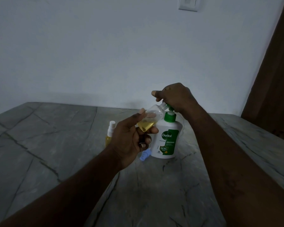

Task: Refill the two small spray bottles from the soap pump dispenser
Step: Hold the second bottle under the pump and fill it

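Forearms, two, bare, extended over grey stone countertop (39, 145). Left to right: capped spray bottle (111, 133), upright, yellow fill, behind left hand (129, 140); that hand pinches the open spray bottle (148, 122), tilted, part-filled, neck at the green nozzle (168, 107); blue sprayer top (144, 155), lying loose; soap pump dispenser (167, 140), standing, right hand (175, 97) curled over its pump head. Risk: the narrow neck slipping off the nozzle on a press would spill soap over bottle and fingers, and a hard push may tip the dispenser.

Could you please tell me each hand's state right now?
Left hand: holds the small clear plastic bottle of yellow liquid.
Right hand: curled over the green pump head of the white soap dispenser.
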`<state>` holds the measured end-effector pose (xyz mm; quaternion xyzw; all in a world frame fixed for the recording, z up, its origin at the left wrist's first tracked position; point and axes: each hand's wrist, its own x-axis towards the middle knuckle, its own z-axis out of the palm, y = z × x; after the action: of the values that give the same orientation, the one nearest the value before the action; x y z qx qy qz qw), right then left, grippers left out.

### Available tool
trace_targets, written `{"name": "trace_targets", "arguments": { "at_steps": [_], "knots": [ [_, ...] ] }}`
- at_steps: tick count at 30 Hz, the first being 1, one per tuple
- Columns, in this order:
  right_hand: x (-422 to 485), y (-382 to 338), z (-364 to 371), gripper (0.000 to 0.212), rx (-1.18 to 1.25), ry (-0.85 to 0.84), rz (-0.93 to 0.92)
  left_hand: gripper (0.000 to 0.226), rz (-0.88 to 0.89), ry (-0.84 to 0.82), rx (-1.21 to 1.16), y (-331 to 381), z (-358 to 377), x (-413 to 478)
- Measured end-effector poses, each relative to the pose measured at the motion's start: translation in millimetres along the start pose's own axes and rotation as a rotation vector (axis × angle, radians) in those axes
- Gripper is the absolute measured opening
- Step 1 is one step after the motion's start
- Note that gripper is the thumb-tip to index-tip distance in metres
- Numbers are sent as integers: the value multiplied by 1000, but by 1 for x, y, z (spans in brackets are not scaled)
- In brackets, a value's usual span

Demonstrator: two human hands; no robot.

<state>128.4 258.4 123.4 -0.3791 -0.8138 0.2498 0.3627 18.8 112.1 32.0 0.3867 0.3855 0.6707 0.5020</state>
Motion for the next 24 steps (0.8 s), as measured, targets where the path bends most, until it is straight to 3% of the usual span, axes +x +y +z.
{"name": "trace_targets", "arguments": {
  "at_steps": [11, 21, 24],
  "knots": [
    [1, 11, 8, 36, 81, -141, 161, 49, -2, 17, 16, -2, -2, -1],
    [-3, 0, -2, 41, -27, 0, -24, 46, 12, -19, -4, 0, -2, 1],
    [-3, 0, -1, 38, 2, -29, 16, 47, 17, -26, -7, 0, -3, 1]
  ]
}}
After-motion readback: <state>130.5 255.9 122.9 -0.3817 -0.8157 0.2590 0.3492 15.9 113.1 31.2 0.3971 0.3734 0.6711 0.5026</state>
